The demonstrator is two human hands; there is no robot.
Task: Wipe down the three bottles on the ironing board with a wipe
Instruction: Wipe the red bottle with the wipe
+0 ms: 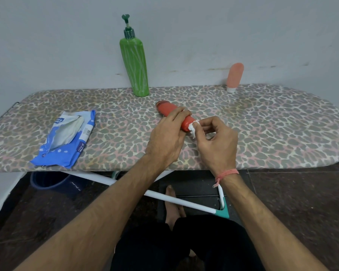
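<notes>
The left hand (167, 133) is gripping a smooth red cylindrical bottle (171, 112), fingers curled round its middle, holding it tilted over the ironing board (262, 124). The right hand (216, 139) is pinching a crumpled white wipe (193, 129) against the bottle's near end. The board's padded cover is showing a grey-and-pink leopard print. A tall glossy green pump bottle (134, 61) is standing upright at the far edge by the pale wall (204, 26); a small matte peach tube (234, 76) is standing cap-down, well to its right. A blue wipes packet (67, 137) is lying open at left (a pale sheet is showing inside). Dark stone floor (301, 202) is lying below.
</notes>
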